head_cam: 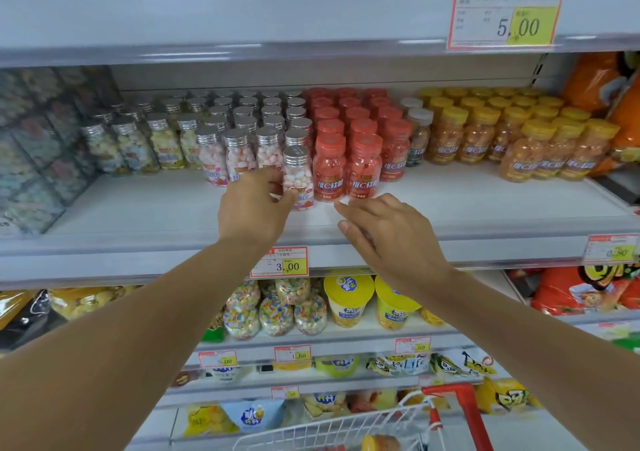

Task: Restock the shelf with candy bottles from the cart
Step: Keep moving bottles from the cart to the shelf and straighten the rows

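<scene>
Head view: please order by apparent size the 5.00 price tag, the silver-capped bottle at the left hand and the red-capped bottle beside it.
1. Red-bordered paper 5.00 price tag: largest.
2. Red-capped red bottle and silver-capped clear bottle of pink-white candy: nearly alike, not ranked.

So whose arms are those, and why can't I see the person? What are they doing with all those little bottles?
There is only one picture. It comes from a camera worn on the person's head, so you see what they see: their own two arms reaching out. The left hand grips a silver-capped candy bottle at the front of its row on the shelf, right beside the red bottles. The right hand is open above the shelf's front edge and holds nothing. Further right stand yellow-capped bottles. At the bottom is the shopping cart.
</scene>
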